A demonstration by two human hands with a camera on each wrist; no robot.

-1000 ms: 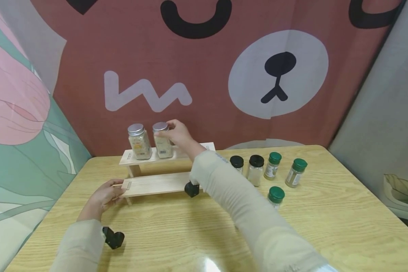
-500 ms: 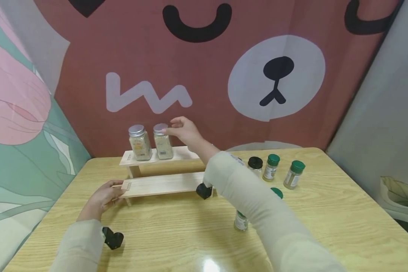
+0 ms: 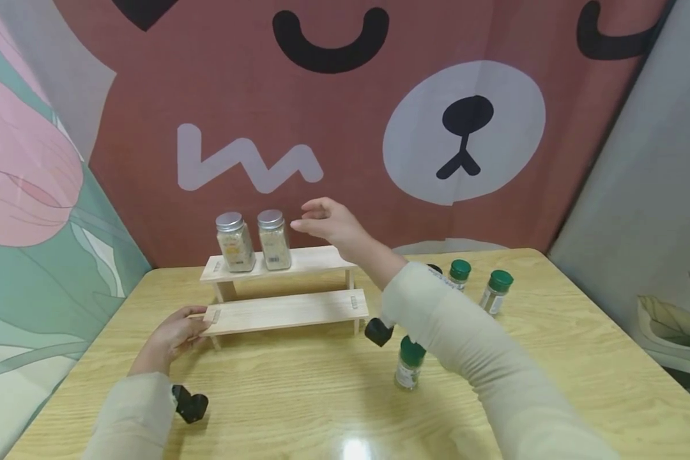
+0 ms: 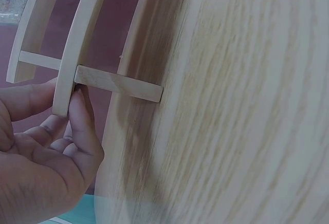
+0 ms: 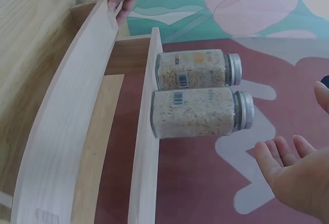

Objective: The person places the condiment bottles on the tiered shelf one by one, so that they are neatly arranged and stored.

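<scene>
Gripping hand, head view: left hand (image 3: 175,333) has the end of the lower shelf, fingers bent around it, on the two-tier pale wooden rack (image 3: 287,312), which stands on the yellow wood-grain bench (image 3: 287,396).
Free hand, head view: right hand (image 3: 336,227) up above the upper shelf (image 3: 313,259), fingers loosely bent and well parted from the thumb, nothing in them!
Silver-lidded pair, head view: two clear, square-sided jars with pale contents, left jar (image 3: 236,244) and right jar (image 3: 274,241), upright on the left half of the upper shelf; a gap separates right hand and right jar.
Green caps, head view: a clear bottle with a green cap (image 3: 408,363) in front and to the right of the rack, two more like it farther back, and a black lid (image 3: 435,268) peeping over the cream sleeve (image 3: 466,345).
Shelf end, left wrist view: thumb and fingers pinch the wood right beside a short wooden leg (image 4: 118,84).
Barcoded jars, right wrist view: side by side on the upper shelf, grainy contents showing; the right hand's fingers half curled, clear of both lids.
</scene>
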